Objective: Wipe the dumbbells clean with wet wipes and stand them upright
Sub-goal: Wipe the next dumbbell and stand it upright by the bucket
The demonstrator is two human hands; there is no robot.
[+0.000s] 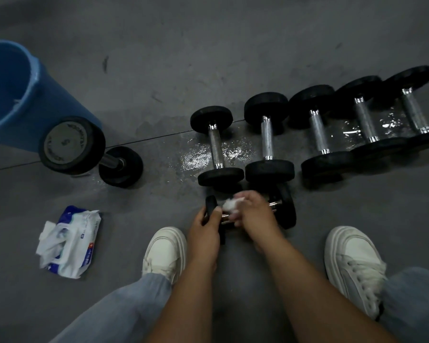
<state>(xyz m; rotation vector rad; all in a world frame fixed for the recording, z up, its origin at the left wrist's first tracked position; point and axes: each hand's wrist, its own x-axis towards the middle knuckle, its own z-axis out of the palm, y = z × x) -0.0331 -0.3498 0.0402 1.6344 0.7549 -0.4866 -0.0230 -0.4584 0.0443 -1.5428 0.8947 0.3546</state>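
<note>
My left grip [204, 227] is clamped on the near head of the small dumbbell [286, 209], which lies on its side on the floor [159, 58] between my two white shoes [164, 251]. My right grip [254, 211] is curled round a bunched wet wipe [229, 205] pressed on the chrome handle. To do this step well, I judge I should hold that head steady so the bar cannot roll. I would then turn the wipe around the whole handle and over both heads before tipping it up on one end. I count seven dumbbells: this one, five lying in a row [268, 139] on a wet patch just beyond it, and one by the bucket [10, 95] that seems already on end [72, 144]. There is one bucket, one wipe in hand and one open wipes pack [70, 241] to my left.
</note>
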